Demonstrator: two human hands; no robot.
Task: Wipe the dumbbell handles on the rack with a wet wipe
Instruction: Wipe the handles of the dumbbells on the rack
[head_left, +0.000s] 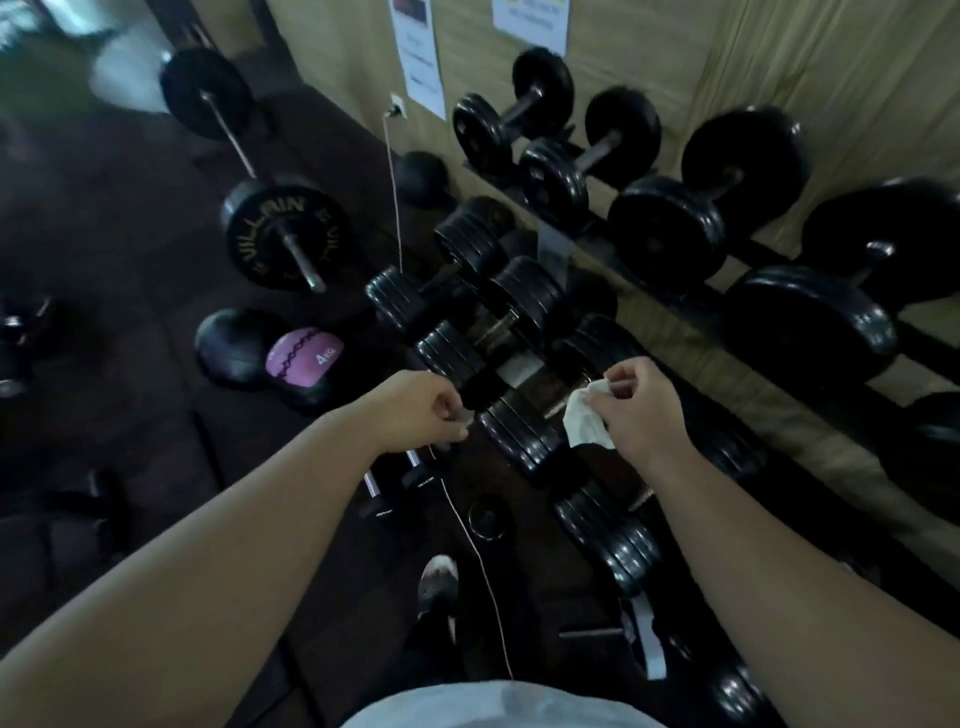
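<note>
two bare forearms reach in from the bottom of the head view, and most of the scene is soft with blur

the right hand (644, 410) pinches a wet wipe (587, 415) between thumb and curled fingertips. the wipe is a crumpled white wad, limp and creased. it hangs over the middle of a dumbbell (519, 439) on the lower tier of the rack (753, 247) and hides most of that handle, so i cannot tell whether it touches the metal

the left hand (421, 410) hovers just left of the same dumbbell with its fingers curled inward. something small and pale grey sits at its fingertips, too blurred to name, and i cannot tell whether the hand grips it or is merely clenched

the lower dumbbells are stacks of ribbed black discs, matte and rubbery in look, and their handles are lost in shadow. the upper dumbbells (665, 228) are rounder and glossier, with short steel handles. the farthest right one is cut off by the frame edge

on the dark floor lie a barbell (285, 234) with yellow lettering on its plate and a pink medicine ball (304, 356) marked 4kg. a thin pale cord (467, 525) runs from the wall down toward the person. paper sheets (418, 52) on the beige wall are unreadable
</note>
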